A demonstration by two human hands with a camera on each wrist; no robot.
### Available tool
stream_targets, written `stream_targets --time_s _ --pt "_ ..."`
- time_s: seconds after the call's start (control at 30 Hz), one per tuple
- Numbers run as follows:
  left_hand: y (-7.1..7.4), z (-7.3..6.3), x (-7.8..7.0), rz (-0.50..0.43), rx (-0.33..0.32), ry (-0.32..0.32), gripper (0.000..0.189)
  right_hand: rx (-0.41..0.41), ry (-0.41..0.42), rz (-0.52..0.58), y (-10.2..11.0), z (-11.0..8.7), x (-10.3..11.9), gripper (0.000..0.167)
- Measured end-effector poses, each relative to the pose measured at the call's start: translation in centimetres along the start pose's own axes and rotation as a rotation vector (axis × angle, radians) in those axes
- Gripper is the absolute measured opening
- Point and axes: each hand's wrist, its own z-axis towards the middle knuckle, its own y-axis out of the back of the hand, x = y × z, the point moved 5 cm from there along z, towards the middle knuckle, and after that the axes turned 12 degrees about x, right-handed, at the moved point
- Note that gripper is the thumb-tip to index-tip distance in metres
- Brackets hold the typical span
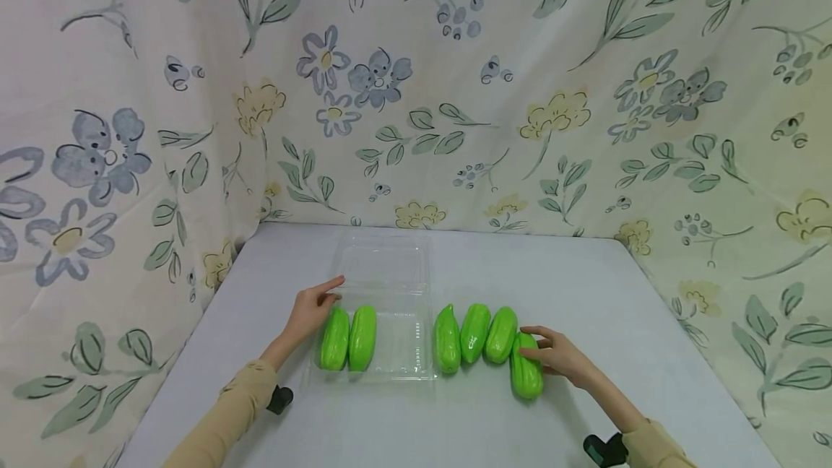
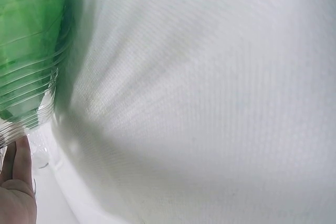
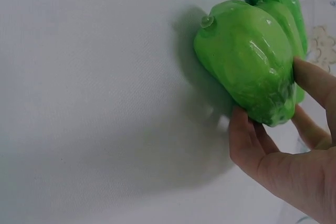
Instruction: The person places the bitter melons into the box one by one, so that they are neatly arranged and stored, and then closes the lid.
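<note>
My right hand grips a glossy green gourd, thumb and fingers around its far end. In the right wrist view that gourd shows a small stem nub, and its near end lies low over the tabletop. A clear plastic clamshell box lies opened, its lid laid back. Two green gourds sit side by side in the box's left half. At the box's left edge, by the hinge, my left hand rests with fingers extended. The left wrist view shows its fingers against the ribbed wall.
Three more green gourds stand in a row on the white table between the box and my right hand. A floral curtain hangs behind the table and along its sides.
</note>
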Motion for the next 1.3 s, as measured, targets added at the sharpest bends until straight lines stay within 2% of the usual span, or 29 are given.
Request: stream_targets --time_s 0.3,0.67,1.3 --pt "0.0 0.0 -0.2 0.006 0.003 0.019 0.040 -0.003 0.009 0.011 0.0 0.0 -0.1 0.063" --pt "0.0 0.1 -0.2 0.013 0.001 -0.006 0.040 -0.027 -0.021 0.045 0.1 -0.1 -0.5 0.063" --pt "0.0 0.1 -0.1 0.012 -0.004 -0.015 0.040 0.024 0.018 0.154 1.1 -0.9 0.4 0.065"
